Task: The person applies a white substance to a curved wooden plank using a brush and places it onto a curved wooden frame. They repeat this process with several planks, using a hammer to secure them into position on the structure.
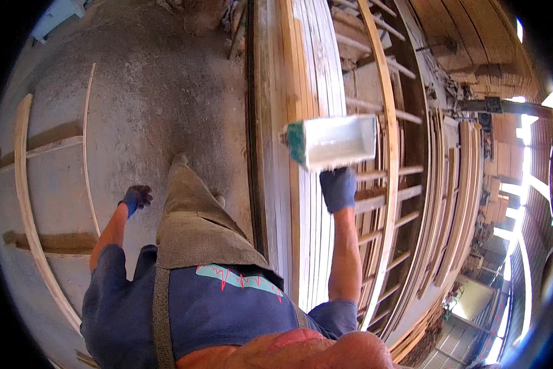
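An open rectangular box, white inside and with a green end on its left side, is above the row of long pale boards; whether it touches them, I cannot tell. The right hand, in a blue glove, is closed at the near edge of this box and holds it; the exact position of the fingers is hidden. The left hand, in a dark glove with blue cuff, is well apart from the right one. It hangs above the grey floor, its fingers loosely bent, and I see nothing in it.

Just to the right of the boards there is a long wooden beam, with several crossbars beside it. Farther to the right lie more long planks. At the far left, a curved-looking timber runs across short supports. The person wears a brown apron with straps over a dark blue T-shirt.
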Tool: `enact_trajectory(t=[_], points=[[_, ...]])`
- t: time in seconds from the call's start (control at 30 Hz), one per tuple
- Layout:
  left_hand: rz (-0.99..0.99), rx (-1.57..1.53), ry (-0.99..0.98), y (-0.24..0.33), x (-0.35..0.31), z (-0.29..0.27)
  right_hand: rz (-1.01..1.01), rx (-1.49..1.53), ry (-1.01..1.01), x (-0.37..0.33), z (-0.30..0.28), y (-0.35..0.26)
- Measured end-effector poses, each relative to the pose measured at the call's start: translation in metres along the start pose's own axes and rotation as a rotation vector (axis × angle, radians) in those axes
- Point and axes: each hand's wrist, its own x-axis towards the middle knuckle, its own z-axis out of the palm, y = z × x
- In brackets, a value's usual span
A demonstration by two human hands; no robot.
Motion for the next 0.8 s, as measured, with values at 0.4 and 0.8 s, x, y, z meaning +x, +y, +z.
enact_trajectory(t=[0.4,0.8], points=[[-0.077,-0.153,0.249,0.166,0.037,-0.047,-0.244,-0.236,-0.002,0.456,0.066,-0.116],[-0.141,0.061,0.08,0.377,0.132,-0.097,0.007,-0.112,0.097,0.408,0.078,-0.13]])
